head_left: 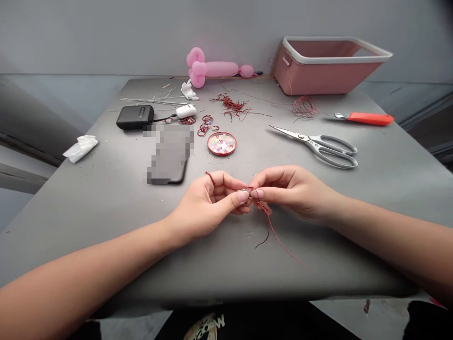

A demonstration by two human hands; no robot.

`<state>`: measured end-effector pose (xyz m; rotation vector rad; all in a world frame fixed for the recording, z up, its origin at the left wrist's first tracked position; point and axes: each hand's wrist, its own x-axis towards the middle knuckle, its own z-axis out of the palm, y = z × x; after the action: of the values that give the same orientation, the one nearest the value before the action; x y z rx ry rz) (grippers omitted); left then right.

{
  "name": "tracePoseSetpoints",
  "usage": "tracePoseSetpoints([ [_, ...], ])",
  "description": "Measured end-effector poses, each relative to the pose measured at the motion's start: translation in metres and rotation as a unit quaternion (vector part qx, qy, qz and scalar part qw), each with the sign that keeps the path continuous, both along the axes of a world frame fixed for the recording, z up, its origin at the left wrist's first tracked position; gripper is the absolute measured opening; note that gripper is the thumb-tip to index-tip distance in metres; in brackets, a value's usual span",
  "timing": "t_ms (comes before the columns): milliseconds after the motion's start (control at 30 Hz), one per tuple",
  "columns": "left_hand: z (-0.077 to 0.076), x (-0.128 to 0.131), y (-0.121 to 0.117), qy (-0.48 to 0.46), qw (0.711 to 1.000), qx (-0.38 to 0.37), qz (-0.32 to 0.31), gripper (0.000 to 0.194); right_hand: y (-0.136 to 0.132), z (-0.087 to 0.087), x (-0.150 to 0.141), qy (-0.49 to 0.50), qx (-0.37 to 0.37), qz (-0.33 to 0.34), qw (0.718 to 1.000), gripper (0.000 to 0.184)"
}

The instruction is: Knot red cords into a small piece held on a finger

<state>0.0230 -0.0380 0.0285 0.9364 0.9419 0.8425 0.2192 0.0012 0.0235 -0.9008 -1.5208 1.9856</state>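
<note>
Red cord (268, 218) is pinched between the fingertips of both my hands, and its loose ends trail down over the grey table. My left hand (215, 200) is closed, thumb against the fingers, on a small piece at the cord's looped end; the fingers partly hide it. A red cord ring circles one finger of that hand. My right hand (288, 191) is closed too, its thumb and forefinger pressed on the cord right beside the left fingertips. Beyond the hands lies a round red-rimmed dish (222, 143) of pale beads.
Scissors (314, 145) and an orange-handled cutter (370, 118) lie to the right. A pink bin (318, 75) and a pink balloon figure (215, 69) stand behind. Cut red cords (233, 105), a phone (171, 156), a black power bank (135, 117) and crumpled tissue (80, 148) are spread around.
</note>
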Motion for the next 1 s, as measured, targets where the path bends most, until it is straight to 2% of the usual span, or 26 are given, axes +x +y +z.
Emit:
tracePoseSetpoints([
  [100, -0.002, -0.001, 0.0, 0.005, 1.0, 0.007, -0.016, 0.025, -0.004, 0.001, -0.001, -0.048, 0.122, -0.018, 0.991, 0.007],
  [167, -0.002, -0.001, 0.0, 0.012, 0.999, 0.022, -0.031, 0.023, -0.008, 0.0, -0.002, -0.077, 0.257, -0.025, 0.963, 0.002],
  [267, 0.001, -0.002, 0.0, 0.052, 0.995, 0.043, -0.076, 0.019, -0.012, -0.001, -0.002, -0.109, 0.467, -0.018, 0.877, 0.01],
  [367, 0.005, -0.002, 0.0, 0.103, 0.986, 0.046, -0.122, 0.019, -0.014, -0.001, 0.0, -0.137, 0.628, -0.026, 0.766, 0.012],
  [467, 0.007, -0.002, 0.001, 0.128, 0.98, 0.043, -0.144, 0.022, -0.013, -0.001, 0.003, -0.165, 0.728, -0.041, 0.665, 0.013],
  [533, 0.007, -0.002, 0.001, 0.136, 0.977, 0.045, -0.155, 0.023, -0.012, 0.001, 0.005, -0.174, 0.755, -0.048, 0.63, 0.013],
  [633, 0.007, -0.001, 0.0, 0.128, 0.979, 0.042, -0.154, 0.022, -0.011, 0.005, 0.005, -0.184, 0.756, -0.091, 0.621, 0.014],
  [767, 0.005, 0.0, -0.003, 0.057, 0.992, 0.029, -0.109, 0.018, -0.01, 0.008, 0.004, -0.166, 0.724, -0.123, 0.658, 0.015],
  [867, 0.005, 0.001, -0.003, 0.009, 0.996, 0.005, -0.086, 0.024, -0.01, 0.007, 0.005, -0.145, 0.727, -0.093, 0.665, 0.018],
  [1000, 0.006, 0.0, -0.002, -0.015, 0.994, -0.053, -0.095, 0.028, -0.009, 0.004, 0.008, -0.126, 0.713, -0.044, 0.688, 0.024],
])
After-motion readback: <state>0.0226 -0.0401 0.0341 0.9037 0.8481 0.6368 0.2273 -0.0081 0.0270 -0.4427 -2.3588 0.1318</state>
